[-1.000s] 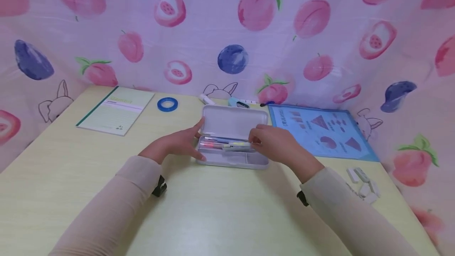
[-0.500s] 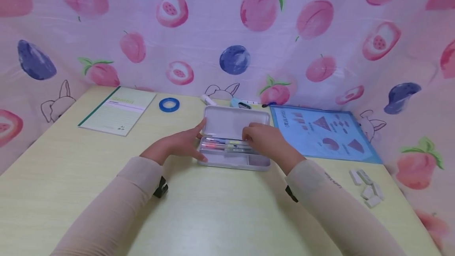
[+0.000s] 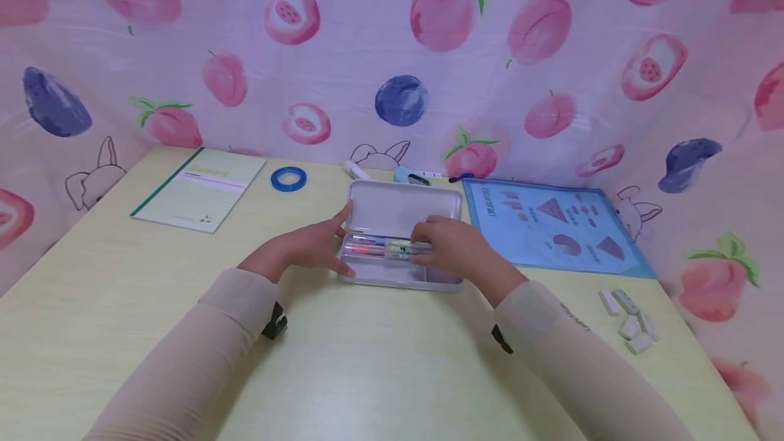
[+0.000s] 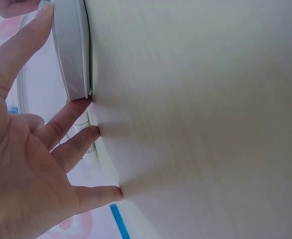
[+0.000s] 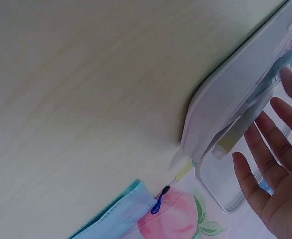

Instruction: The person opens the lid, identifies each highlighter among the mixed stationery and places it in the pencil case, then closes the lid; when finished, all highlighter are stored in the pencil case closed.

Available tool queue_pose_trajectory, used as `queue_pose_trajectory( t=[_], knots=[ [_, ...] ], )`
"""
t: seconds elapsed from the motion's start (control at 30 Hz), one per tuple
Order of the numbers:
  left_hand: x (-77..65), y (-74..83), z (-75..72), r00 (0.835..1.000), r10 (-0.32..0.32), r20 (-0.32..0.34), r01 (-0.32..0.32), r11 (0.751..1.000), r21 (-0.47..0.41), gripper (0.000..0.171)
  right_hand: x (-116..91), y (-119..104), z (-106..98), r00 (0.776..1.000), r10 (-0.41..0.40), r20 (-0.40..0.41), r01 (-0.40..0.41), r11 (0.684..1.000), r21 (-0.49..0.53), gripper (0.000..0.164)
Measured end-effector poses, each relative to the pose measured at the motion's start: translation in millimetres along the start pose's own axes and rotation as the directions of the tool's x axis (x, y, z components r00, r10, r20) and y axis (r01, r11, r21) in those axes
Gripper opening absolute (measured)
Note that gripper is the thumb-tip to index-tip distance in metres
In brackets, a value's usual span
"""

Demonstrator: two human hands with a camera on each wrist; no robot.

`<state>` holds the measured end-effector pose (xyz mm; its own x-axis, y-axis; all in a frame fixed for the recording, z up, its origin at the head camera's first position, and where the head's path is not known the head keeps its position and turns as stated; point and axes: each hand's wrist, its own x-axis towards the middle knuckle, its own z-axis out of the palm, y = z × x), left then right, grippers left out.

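An open pale pencil case (image 3: 381,271) stands mid-table with its lid tipped back. Several pens (image 3: 367,250) lie in its rear compartment. My left hand (image 3: 306,248) steadies the left end: the thumb touches the front rim and the index finger the end wall, while other straight, spread fingertips rest on the table in the left wrist view. Over the pens, my right hand (image 3: 456,248) has its thumb against a grey pen (image 5: 265,84). Its other fingers stretch loosely beside a pen with a yellow end (image 5: 228,144). Exact fingertip contact there is partly hidden.
A notebook (image 3: 196,189) and blue tape roll (image 3: 288,179) lie at the back left. Behind the case are a white tube (image 3: 355,170) and a pale blue item (image 3: 409,175). A blue folder (image 3: 557,230) and several small white blocks (image 3: 631,322) lie right.
A pen held at a tilt by my right hand has come down into the rear compartment. The right hand shifted left and then slightly lower over the pens. My left hand stayed put.
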<state>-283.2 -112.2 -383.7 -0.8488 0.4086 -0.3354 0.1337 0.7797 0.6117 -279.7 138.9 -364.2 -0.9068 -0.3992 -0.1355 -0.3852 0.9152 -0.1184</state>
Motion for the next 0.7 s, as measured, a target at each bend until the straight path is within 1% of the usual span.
queue_pose_trajectory(
  t=[0.23,0.4,0.53,0.63,0.7],
  knots=[
    [0.8,-0.9,0.7,1.0,0.002,0.004,-0.002,1.0,0.005,0.12,0,-1,4,1.0,0.013,-0.023,-0.014,0.998,-0.055,0.029],
    [2.2,-1.2,0.1,1.0,0.004,0.001,-0.004,1.0,0.009,0.12,1,1,6,0.999,0.025,-0.026,-0.027,0.998,-0.059,0.029],
    [2.8,-2.2,0.8,1.0,0.013,-0.003,-0.013,1.0,-0.004,0.121,-1,2,5,0.999,0.018,-0.031,-0.02,0.999,-0.049,0.033],
    [2.3,-3.5,1.1,0.999,0.036,-0.002,-0.036,0.999,-0.018,0.12,-4,6,1,0.996,0.022,-0.089,-0.023,1.0,-0.016,0.037],
    [1.7,-4.6,0.1,0.998,0.056,-0.014,-0.057,0.998,-0.03,0.117,-6,11,-4,0.985,0.038,-0.166,-0.031,0.998,0.045,0.039]
  ],
)
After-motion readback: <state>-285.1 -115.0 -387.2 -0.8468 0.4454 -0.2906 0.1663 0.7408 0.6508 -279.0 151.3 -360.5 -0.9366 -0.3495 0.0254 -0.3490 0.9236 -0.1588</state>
